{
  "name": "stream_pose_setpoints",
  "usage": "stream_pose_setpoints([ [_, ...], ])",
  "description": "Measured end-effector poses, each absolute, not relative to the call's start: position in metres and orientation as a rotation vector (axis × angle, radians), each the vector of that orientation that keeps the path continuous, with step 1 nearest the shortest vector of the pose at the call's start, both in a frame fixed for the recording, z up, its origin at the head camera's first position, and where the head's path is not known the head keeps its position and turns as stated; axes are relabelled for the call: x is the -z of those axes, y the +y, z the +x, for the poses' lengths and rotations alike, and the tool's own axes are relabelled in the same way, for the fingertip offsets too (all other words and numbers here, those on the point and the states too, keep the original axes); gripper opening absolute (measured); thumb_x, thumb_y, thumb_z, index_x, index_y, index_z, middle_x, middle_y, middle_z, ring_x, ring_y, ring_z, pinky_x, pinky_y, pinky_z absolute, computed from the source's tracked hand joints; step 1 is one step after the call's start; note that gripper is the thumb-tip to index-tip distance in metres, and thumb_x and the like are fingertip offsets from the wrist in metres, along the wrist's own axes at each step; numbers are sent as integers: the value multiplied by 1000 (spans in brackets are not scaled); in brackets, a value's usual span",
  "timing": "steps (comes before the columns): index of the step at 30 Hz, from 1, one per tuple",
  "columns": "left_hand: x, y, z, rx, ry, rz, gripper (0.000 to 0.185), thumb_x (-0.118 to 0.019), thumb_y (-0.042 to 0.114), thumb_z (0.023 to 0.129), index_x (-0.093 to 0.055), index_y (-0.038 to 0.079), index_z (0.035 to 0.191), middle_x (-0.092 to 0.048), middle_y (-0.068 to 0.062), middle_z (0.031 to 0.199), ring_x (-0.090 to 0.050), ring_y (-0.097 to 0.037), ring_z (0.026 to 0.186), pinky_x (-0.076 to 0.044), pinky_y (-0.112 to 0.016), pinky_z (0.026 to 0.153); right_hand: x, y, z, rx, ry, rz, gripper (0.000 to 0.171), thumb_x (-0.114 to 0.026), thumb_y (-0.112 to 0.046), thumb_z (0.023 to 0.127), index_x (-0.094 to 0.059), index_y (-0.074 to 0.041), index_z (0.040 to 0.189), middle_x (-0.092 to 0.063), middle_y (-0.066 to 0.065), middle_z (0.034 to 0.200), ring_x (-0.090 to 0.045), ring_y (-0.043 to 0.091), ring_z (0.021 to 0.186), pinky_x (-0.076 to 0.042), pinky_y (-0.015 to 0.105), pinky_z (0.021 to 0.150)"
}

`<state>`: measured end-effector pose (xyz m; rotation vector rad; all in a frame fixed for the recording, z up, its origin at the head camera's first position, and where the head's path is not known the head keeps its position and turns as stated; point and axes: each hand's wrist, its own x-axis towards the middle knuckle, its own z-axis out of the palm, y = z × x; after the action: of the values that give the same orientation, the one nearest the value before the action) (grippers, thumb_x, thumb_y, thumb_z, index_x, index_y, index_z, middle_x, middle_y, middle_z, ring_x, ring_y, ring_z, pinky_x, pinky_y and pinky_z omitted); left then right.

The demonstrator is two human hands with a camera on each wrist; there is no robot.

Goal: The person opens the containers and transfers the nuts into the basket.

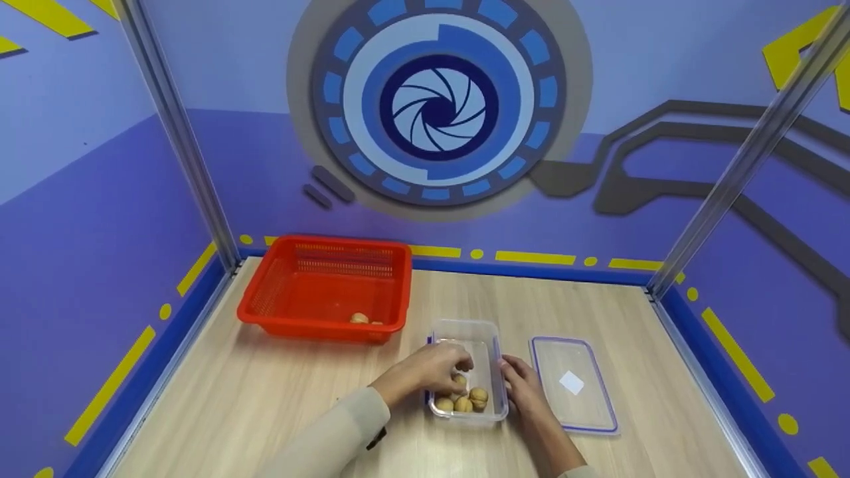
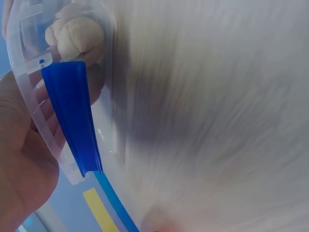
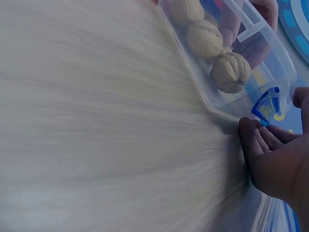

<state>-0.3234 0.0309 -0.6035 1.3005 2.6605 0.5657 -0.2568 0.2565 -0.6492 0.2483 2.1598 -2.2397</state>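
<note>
The left hand [image 1: 438, 367] dips into the clear box [image 1: 483, 372], covering some walnuts [image 1: 478, 398] at the near end; whether it grasps one I can't tell. The right hand [image 1: 524, 388] rests, unclenched, against the box's right side. Farther left, the red basket [image 1: 312, 326] partly hides more walnuts [image 1: 359, 318].

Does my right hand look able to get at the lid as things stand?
Probably yes: the right hand sits between the box and the lid, which lies flat on the table, and nothing seems to block the way.
</note>
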Motion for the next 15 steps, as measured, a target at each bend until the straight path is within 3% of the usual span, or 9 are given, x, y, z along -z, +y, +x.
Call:
stream_pose_setpoints([
  [10,604,31,-322,-526,2675,1324,30,-84,26,88,-77,12,115,-77,3,107,-68,-7,94,-56,-23,85,652,258,-258,2241,2169,212,54,-56,-27,112,-47,14,146,-58,29,138,-65,33,120,-59,40,95],
  [15,604,32,-321,-527,2680,1309,30,-84,25,89,-77,12,115,-77,3,107,-66,-7,92,-56,-24,85,651,259,-258,2194,2187,212,56,-53,-30,113,-44,13,149,-53,32,145,-60,39,129,-56,47,101],
])
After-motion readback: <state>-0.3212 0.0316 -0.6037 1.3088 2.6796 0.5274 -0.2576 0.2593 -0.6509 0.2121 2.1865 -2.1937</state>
